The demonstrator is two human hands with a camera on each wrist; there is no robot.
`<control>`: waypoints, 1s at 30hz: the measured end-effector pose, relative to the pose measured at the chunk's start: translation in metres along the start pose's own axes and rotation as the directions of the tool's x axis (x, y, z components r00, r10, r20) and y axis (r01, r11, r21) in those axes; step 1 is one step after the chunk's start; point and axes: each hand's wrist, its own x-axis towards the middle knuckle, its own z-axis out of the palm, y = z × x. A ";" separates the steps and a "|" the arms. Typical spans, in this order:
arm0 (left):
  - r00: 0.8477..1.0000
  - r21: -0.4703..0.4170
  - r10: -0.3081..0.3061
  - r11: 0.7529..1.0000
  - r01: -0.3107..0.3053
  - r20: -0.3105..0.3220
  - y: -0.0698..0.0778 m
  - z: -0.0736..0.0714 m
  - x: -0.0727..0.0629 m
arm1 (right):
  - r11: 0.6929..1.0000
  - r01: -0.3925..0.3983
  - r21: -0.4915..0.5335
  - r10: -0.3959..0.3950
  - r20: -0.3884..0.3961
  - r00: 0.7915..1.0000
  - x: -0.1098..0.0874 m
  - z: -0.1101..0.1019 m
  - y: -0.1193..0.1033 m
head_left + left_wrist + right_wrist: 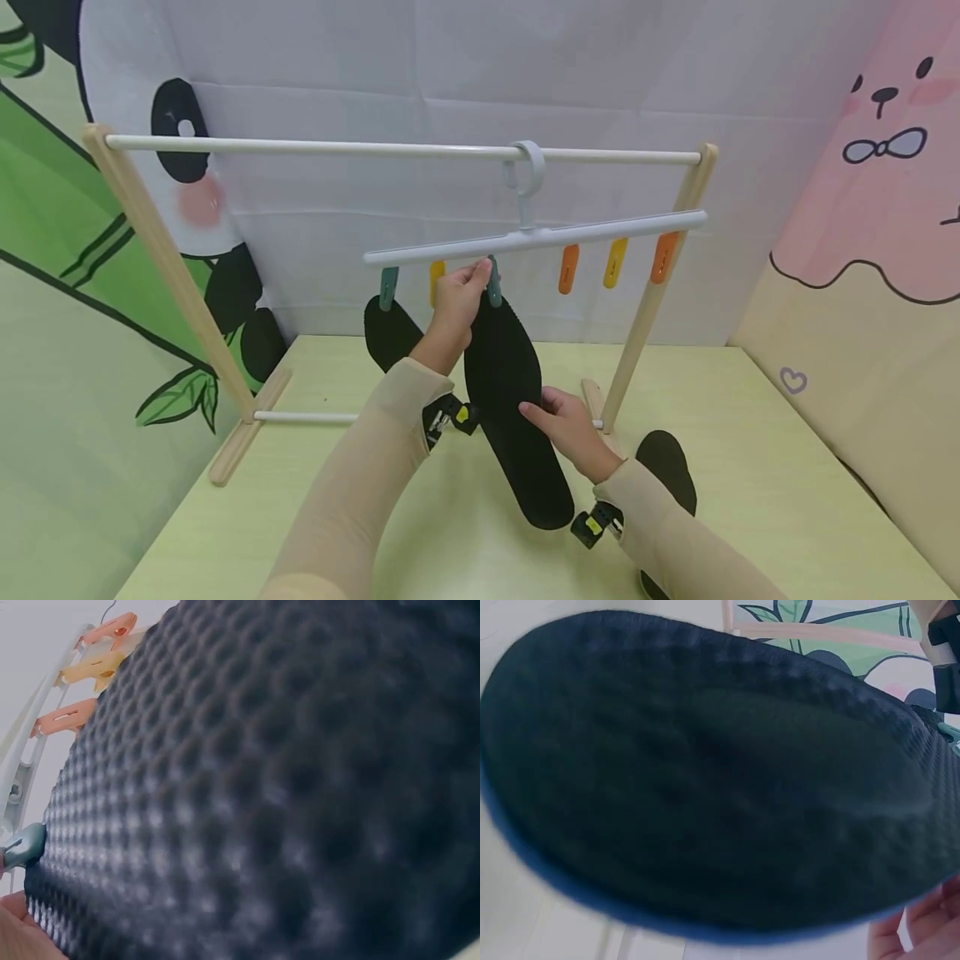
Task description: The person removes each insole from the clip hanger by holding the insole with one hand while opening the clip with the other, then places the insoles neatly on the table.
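A black shoe insole [510,400] hangs by its top end from a teal clip [494,282] under a white hanger [607,231]. My left hand [452,310] pinches that clip with thumb and fingers beside the insole's upper edge. Lower down, my right hand [568,429] grips the insole's right edge, thumb on the front and fingers behind it. The bumpy surface of the insole [225,787] fills most of the left wrist view. Another black insole [388,332] hangs from a teal clip [387,288] further left, partly hidden behind my left arm.
The hanger hooks onto the white rail [322,147] of a wooden-sided rack [176,275] and tilts down to the left. Orange clips [568,269] and yellow clips [615,263] hang along it. A dark insole [667,465] lies on the table, partly under my right sleeve.
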 end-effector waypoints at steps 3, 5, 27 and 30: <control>1.000 -0.002 -0.001 1.000 0.001 -0.001 0.001 0.001 0.000 | 1.000 0.001 0.008 -0.001 -0.006 1.000 0.000 0.000 0.000; 1.000 -0.004 -0.001 1.000 0.001 -0.002 0.000 0.001 0.000 | 1.000 0.001 0.011 -0.001 -0.006 1.000 0.000 0.000 0.001; 1.000 0.001 -0.001 1.000 0.001 -0.007 0.002 0.003 -0.001 | 1.000 -0.009 0.006 0.009 -0.003 1.000 -0.002 -0.002 0.002; 1.000 0.011 0.002 1.000 -0.002 -0.011 0.003 0.004 -0.002 | 1.000 -0.014 0.006 0.014 -0.014 1.000 -0.002 -0.001 0.003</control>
